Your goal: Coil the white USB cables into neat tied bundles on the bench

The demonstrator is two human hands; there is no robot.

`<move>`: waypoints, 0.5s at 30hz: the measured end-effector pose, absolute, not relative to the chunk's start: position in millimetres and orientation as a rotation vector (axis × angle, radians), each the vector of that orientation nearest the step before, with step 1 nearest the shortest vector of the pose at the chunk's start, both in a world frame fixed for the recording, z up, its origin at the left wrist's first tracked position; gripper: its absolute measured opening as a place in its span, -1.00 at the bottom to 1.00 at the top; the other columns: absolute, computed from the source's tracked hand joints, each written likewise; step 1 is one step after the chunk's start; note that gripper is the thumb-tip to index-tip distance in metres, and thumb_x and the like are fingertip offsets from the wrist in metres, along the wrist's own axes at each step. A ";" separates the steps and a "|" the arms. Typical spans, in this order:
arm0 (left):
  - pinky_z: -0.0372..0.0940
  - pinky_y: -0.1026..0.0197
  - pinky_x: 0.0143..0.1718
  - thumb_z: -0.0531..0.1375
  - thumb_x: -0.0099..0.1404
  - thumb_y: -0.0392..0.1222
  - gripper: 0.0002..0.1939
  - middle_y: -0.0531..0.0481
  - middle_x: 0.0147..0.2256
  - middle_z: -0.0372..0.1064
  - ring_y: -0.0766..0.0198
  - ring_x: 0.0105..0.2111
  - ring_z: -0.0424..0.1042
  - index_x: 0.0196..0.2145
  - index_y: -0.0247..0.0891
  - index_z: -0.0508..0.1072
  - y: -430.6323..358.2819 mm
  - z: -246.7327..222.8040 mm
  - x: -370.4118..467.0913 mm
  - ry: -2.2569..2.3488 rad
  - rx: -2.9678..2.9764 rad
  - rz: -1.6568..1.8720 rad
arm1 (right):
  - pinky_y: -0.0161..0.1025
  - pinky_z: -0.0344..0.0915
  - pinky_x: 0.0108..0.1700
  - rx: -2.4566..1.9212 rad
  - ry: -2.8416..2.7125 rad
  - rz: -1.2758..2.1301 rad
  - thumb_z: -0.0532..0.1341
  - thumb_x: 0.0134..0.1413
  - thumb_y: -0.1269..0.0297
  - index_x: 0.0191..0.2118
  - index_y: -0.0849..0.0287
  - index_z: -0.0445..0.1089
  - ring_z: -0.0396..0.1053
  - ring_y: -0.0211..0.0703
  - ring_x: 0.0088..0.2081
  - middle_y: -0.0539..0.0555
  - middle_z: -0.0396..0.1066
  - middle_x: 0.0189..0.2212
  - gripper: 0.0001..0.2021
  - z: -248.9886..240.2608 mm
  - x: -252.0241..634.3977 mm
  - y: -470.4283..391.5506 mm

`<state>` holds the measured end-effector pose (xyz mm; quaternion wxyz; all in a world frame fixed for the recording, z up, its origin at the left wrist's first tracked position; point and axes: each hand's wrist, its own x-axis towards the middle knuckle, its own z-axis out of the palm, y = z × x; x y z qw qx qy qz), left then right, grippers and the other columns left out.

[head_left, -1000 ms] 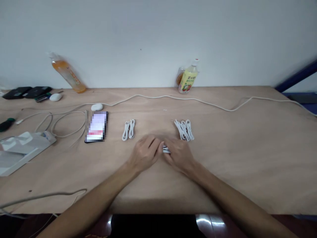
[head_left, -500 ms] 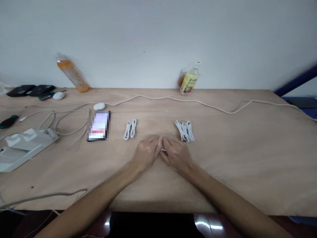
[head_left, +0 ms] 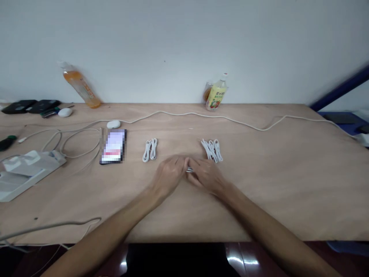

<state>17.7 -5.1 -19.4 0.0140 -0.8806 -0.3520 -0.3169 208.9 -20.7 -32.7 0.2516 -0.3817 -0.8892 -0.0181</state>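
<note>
My left hand point(head_left: 170, 171) and my right hand point(head_left: 205, 174) meet over the middle of the wooden table, fingers closed around a small white cable bundle point(head_left: 189, 169). Only a sliver of it shows between them; the fingers cover the rest. Two coiled white cables point(head_left: 150, 150) lie side by side beyond my left hand. Just behind my right hand is a group of several coiled white cables point(head_left: 212, 149), close to its knuckles.
A phone point(head_left: 113, 147) and a white case point(head_left: 113, 124) lie left of centre. Further left is a white power strip point(head_left: 31, 169). A long white cable point(head_left: 175, 114) crosses the back, near an orange bottle point(head_left: 82, 86) and a yellow bottle point(head_left: 216, 94).
The view has shifted slightly, so most things appear a little further left. Both hands stay together on the bundle, and slightly more of its white strands shows between them.
</note>
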 end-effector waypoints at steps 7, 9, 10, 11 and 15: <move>0.25 0.18 -0.37 -0.11 0.65 -0.12 -0.48 0.06 -0.55 0.33 0.25 -0.54 0.33 -0.53 -0.14 0.17 -4.5 -13.3 14.2 -1.526 -3.044 -1.147 | -0.20 0.21 -0.38 -0.970 -2.341 -0.135 -0.11 0.65 0.21 -0.27 0.13 0.39 0.44 -0.09 -0.42 0.09 0.49 -0.46 -0.56 -29.4 205.3 -20.1; 0.27 0.17 -0.34 -0.12 0.64 -0.09 -0.49 0.05 -0.54 0.32 0.23 -0.52 0.34 -0.53 -0.13 0.15 -4.7 -12.3 14.0 -1.531 -3.084 -1.204 | -0.21 0.20 -0.38 -0.972 -2.334 -0.144 -0.14 0.66 0.20 -0.29 0.13 0.39 0.43 -0.12 -0.44 0.07 0.49 -0.48 -0.52 -30.9 203.7 -19.4; 0.28 0.16 -0.32 -0.12 0.64 -0.09 -0.50 0.05 -0.54 0.32 0.22 -0.50 0.35 -0.52 -0.13 0.17 -4.6 -11.8 13.9 -1.534 -3.095 -1.218 | -0.22 0.21 -0.38 -0.977 -2.329 -0.142 -0.15 0.66 0.19 -0.29 0.13 0.39 0.44 -0.12 -0.44 0.07 0.49 -0.48 -0.50 -31.6 203.3 -19.0; 0.29 0.15 -0.31 -0.10 0.63 -0.09 -0.52 0.04 -0.52 0.32 0.21 -0.49 0.36 -0.50 -0.13 0.19 -4.6 -11.0 13.7 -1.545 -3.088 -1.232 | -0.22 0.21 -0.38 -0.986 -2.322 -0.137 -0.16 0.66 0.18 -0.30 0.13 0.40 0.44 -0.12 -0.45 0.08 0.49 -0.48 -0.49 -32.1 203.1 -18.7; 0.33 0.08 -0.21 0.03 0.56 -0.12 -0.72 -0.02 -0.37 0.40 0.14 -0.34 0.41 -0.35 -0.16 0.35 -11.5 2.5 14.5 -1.695 -2.788 -1.468 | -0.23 0.17 -0.40 -1.106 -2.274 -0.077 -0.19 0.66 0.14 -0.30 0.13 0.40 0.39 -0.15 -0.49 0.06 0.47 -0.51 -0.46 -32.3 205.5 -18.2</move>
